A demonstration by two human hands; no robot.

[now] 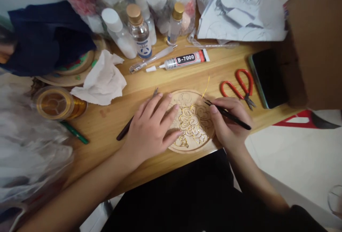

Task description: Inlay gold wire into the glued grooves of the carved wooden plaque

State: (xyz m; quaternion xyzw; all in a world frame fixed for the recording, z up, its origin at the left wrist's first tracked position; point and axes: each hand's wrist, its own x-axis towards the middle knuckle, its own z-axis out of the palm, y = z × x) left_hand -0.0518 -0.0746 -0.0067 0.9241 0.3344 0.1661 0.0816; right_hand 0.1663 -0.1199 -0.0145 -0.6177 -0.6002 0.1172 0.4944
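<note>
A round wooden plaque (192, 149) lies on the table, with a flower pattern partly outlined in gold wire (192, 120). My left hand (151, 128) lies spread with its fingertips on the plaque's left side. Under that hand a dark pen-like tool (125, 129) shows at both ends, resting on the table. At the plaque's right edge my right hand (230, 120) is closed around black tweezers (235, 117). The tips point at the upper right rim, where a loose length of gold wire (206, 87) sticks up; whether they pinch it I cannot tell.
Right of the plaque lie red-handled cutters (242, 86) and a phone (268, 79) beside a cardboard box (315, 43). Behind lie a B-7000 glue tube (184, 59), several bottles (140, 34) and drawn sheets (240, 8). A wire spool (55, 103) and crumpled tissue (103, 79) are left.
</note>
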